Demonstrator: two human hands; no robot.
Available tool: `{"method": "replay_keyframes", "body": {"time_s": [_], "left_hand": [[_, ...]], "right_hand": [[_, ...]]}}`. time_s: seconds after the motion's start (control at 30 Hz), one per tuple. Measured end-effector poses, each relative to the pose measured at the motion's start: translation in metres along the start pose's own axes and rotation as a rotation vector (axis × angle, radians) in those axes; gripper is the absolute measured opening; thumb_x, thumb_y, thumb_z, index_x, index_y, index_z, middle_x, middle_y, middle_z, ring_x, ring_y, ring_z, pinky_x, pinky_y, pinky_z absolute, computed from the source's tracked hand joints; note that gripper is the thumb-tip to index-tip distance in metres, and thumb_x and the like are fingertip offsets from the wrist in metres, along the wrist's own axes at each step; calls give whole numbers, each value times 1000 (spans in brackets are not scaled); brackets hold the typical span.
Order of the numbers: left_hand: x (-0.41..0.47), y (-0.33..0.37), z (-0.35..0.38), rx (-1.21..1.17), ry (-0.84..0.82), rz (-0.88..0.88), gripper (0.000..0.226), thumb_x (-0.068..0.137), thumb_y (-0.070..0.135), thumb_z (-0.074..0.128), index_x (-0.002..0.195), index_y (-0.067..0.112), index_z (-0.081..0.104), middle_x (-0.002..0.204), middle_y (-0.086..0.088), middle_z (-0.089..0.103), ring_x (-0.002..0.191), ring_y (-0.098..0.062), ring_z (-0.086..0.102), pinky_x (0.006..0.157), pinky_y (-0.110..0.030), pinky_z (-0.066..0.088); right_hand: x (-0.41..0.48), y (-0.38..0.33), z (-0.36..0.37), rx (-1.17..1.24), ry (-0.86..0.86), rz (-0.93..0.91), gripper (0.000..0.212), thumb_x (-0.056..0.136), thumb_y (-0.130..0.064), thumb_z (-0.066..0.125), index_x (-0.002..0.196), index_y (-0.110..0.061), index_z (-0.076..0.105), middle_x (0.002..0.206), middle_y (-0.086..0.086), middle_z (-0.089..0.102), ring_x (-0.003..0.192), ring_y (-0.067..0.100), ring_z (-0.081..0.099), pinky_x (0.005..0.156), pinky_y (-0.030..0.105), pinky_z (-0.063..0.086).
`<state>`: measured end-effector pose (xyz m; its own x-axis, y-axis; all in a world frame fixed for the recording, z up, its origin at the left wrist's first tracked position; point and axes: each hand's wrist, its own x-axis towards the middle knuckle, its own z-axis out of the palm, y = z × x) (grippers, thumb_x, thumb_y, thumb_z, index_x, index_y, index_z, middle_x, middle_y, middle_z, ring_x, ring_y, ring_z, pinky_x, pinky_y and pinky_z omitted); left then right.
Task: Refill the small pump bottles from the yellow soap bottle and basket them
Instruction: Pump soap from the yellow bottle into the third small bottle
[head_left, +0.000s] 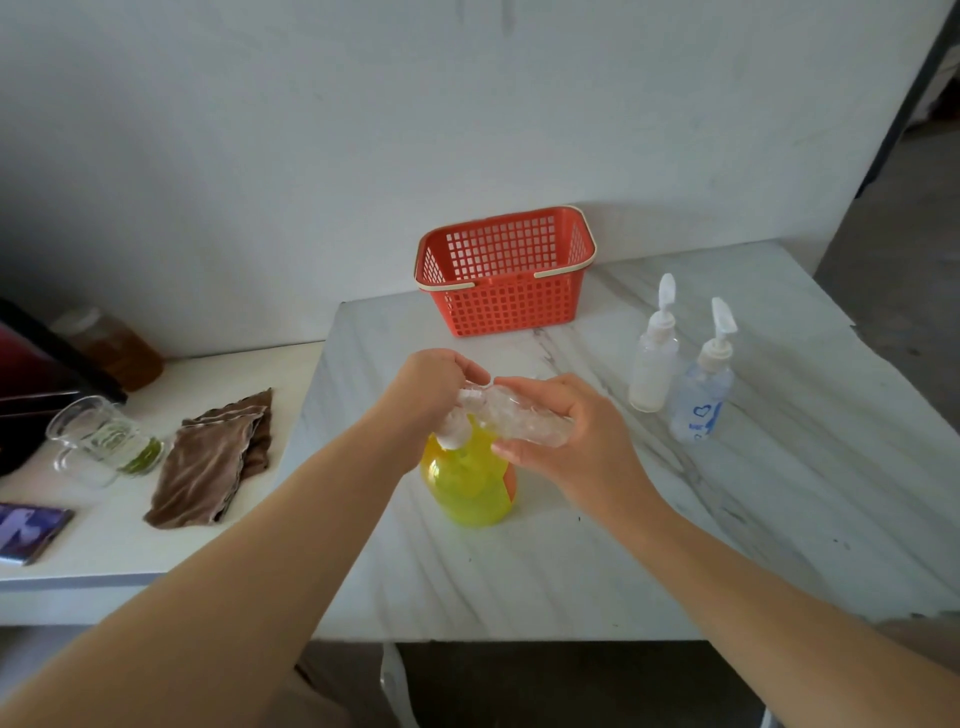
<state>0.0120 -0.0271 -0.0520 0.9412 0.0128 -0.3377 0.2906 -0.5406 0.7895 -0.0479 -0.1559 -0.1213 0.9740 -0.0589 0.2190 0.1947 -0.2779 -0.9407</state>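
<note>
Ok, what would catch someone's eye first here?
The red basket at the back of the table stands out most. At the centre, the left hand and right hand hold a clear bottle tilted over the yellow bottle. A white bottle and a blue bottle stand upright to the right.

Only a blue heart (702, 413) marks the rightmost pump bottle (698, 387).

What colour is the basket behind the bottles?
Orange-red basket with cream handles, clearest in the head view.
</note>
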Motion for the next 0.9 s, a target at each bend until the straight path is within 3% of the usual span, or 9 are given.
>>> {"method": "replay_keyframes", "body": {"time_s": [0.1, 0.17, 0.37, 0.53, 0.7, 0.9], "left_hand": [[4, -3, 6, 51, 4, 13, 34, 89, 0, 36, 88, 15, 67, 97, -7, 66, 69, -16, 53, 56, -24, 38], [7, -7, 9, 25, 5, 23, 35, 88, 1, 35, 83, 17, 66, 90, -5, 68, 65, -16, 54, 52, -24, 37], [8, -15, 9, -20, 3, 7, 36, 88, 0, 34, 81, 15, 66, 78, -2, 66, 60, -15, 55, 51, -22, 39], [2, -5, 7, -46, 18, -6, 34, 89, 2, 37, 79, 17, 65, 79, 0, 63, 62, -14, 52, 51, -24, 36], [0, -4, 1, -68, -1, 22, 27, 90, -1, 40, 90, 12, 64, 78, -1, 59, 63, -12, 49, 51, -23, 36], [8, -8, 9, -20, 12, 20, 36, 88, 0, 34, 78, 16, 65, 78, -2, 64, 65, -18, 54, 55, -24, 41]], "right_hand": [[0, 6, -1, 29, 7, 21, 51, 58, -34, 77, 107, -43, 66, 92, -8, 61, 90, 5, 61, 79, 15, 45], [0, 9, -2, 75, 13, 40, 52, 56, -32, 79, 105, -43, 68, 92, -7, 62, 90, 9, 62, 81, 20, 47], [-1, 12, 1, 75, 1, 76, 53, 57, -27, 82, 106, -41, 68, 90, -10, 60, 88, 0, 59, 76, 7, 40], [0, 8, 0, 83, -3, 63, 53, 57, -32, 78, 110, -37, 69, 96, -6, 63, 93, 4, 62, 80, 15, 46], [1, 2, 0, 71, -13, 41, 50, 57, -33, 78, 106, -42, 67, 93, -6, 63, 89, 3, 62, 78, 13, 46], [-2, 9, -1, 96, -3, 71, 51, 58, -28, 82, 106, -39, 69, 97, -6, 66, 91, 4, 63, 79, 14, 47]]}}
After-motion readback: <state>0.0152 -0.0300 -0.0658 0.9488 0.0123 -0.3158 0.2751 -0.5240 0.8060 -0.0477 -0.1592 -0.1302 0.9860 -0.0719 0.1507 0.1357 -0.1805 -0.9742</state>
